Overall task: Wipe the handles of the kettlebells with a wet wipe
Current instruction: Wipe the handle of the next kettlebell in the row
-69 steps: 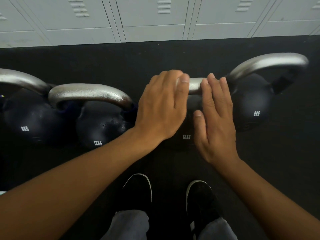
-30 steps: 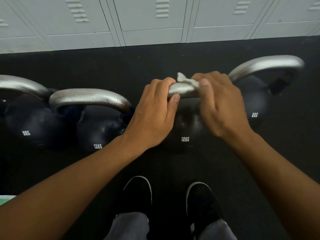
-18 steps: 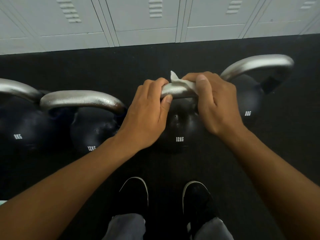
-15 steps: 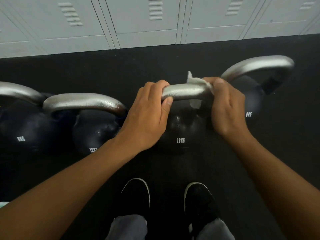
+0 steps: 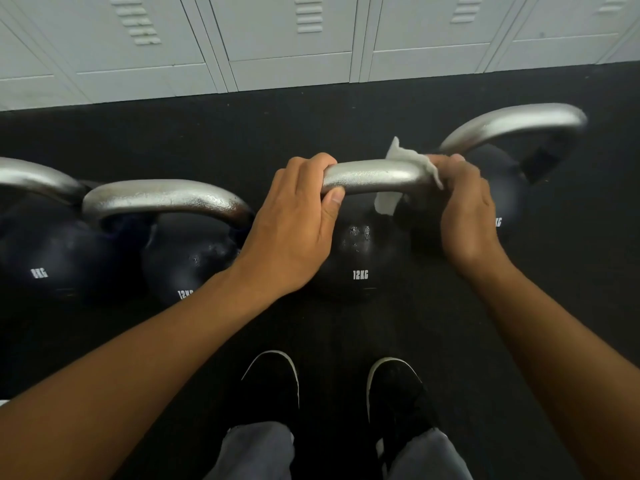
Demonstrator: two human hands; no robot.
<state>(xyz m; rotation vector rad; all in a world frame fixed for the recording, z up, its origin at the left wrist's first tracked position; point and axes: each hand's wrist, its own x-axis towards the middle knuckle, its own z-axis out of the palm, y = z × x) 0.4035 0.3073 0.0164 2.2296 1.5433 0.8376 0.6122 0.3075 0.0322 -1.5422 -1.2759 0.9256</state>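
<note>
1. The wet wipe [image 5: 414,164] is wrapped over the right end of the handle [image 5: 374,176] of the middle 12KG kettlebell [image 5: 360,258], where the bar starts to curve down. One corner sticks up behind the bar and a flap hangs below it.
2. The right hand [image 5: 464,209] is curled round the wipe and the bar, clamping the cloth onto the metal.
3. The left hand [image 5: 294,230] grasps the left end of the same handle, fingers over the top and thumb underneath, bare on the metal; it looks to be steadying the bell.
4. Judged from where the wipe sits, this handle is mid-wipe: the cloth is at the right end, and the part under the left hand cannot be reached until that hand lets go.
5. Three more kettlebells stand in the row on the black floor [image 5: 311,133]: another 12KG one [image 5: 187,261] just left, one at the far left [image 5: 45,258], and one to the right [image 5: 509,188] behind the right hand.
6. Whether those handles are already wiped cannot be told; none shows a clear wet sheen.
7. Grey lockers [image 5: 294,36] line the wall beyond, and the person's dark shoes [image 5: 270,386] stand below.
</note>
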